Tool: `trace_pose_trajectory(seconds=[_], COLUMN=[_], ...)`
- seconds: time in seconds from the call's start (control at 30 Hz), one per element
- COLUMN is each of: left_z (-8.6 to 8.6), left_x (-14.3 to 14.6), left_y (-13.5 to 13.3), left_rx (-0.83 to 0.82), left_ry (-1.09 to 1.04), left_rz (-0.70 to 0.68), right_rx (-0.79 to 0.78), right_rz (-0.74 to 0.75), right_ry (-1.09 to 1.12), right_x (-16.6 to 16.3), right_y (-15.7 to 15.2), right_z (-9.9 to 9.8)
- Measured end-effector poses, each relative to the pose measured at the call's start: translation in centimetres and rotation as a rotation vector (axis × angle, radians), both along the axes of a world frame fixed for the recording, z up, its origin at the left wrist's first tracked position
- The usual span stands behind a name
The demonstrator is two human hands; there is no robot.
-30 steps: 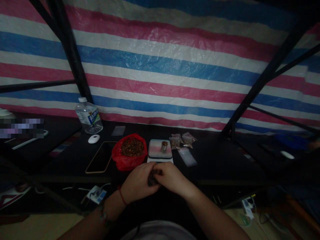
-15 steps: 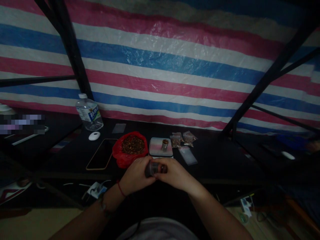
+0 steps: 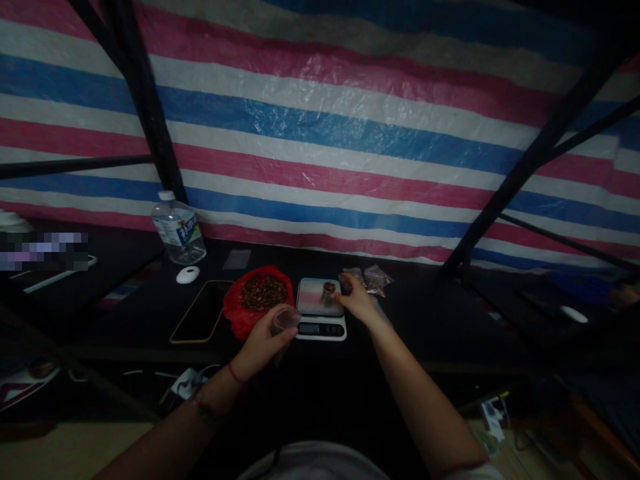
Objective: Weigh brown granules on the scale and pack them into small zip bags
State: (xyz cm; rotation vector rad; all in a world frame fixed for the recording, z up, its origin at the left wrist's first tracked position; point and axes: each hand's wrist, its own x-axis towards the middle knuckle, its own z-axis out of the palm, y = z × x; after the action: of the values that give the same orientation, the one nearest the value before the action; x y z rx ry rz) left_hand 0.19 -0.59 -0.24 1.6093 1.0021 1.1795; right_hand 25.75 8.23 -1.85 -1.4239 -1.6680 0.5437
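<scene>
L hand (image 3: 263, 343) is near the table's (image 3: 425, 333) front edge, fingers curled round a small clear plastic bag (image 3: 285, 320), held up & open-mouthed just in front of the red bag (image 3: 240, 313). What's inside the clear bag can't be made out, too dark.

R hand (image 3: 357, 301) is stretched fwd over the right side of the digital scale (image 3: 321, 310), fingertips at a small metal cup (image 3: 329, 292) that stands upright on the scale's platform. Whether the fingers actually pinch the cup or only touch it: can't tell. The 2 hands are apart, scale between them.

Red bag is open & spread, full of brown seeds or nuts (image 3: 264, 293), touching or just beside the scale's left edge. Behind the R hand lie small filled packets (image 3: 376, 279), partly hidden by it.

Left of the red bag: a phone (image 3: 197, 320) lying flat, screen dark. Behind it a white oval thing (image 3: 187, 275), an empty clear sachet (image 3: 237, 259) & a water bottle (image 3: 178, 230), upright, cap on, near the black frame post (image 3: 145, 107). Striped red/white/blue tarp (image 3: 325, 133) fills the background. A red cord (image 3: 235, 375) sits round the L wrist. Cables & a plug strip (image 3: 185, 385) lie on the floor below the table edge.
</scene>
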Motion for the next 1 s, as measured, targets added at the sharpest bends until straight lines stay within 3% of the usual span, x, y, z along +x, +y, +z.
trace_pose_trajectory(seconds=[0.17, 0.4, 0.53, 0.77, 1.0], left_z=[-0.2, -0.6, -0.7, -0.4, -0.1], left_x=[0.1, 0.1, 0.1, 0.5, 0.8], left_y=[0.0, 0.5, 0.3, -0.5, -1.0], left_rx=[-0.073, -0.041, 0.045, 0.105, 0.128], left_ry=[-0.089, -0.034, 0.111, 0.286, 0.311], left_rz=[0.026, 0.043, 0.042, 0.026, -0.015], right_rx=[-0.018, -0.024, -0.002, -0.074, -0.122], right_rz=[0.013, 0.013, 0.097, 0.439, 0.466], right_ry=[-0.068, -0.103, 0.034, 0.287, 0.235], right_x=[-0.7, -1.2, -2.0, -4.5, -5.3], right_y=[1.1, 0.6, -1.3, -6.4, -9.2], right_z=[-1.0, 0.0, 1.0, 3.6, 4.6])
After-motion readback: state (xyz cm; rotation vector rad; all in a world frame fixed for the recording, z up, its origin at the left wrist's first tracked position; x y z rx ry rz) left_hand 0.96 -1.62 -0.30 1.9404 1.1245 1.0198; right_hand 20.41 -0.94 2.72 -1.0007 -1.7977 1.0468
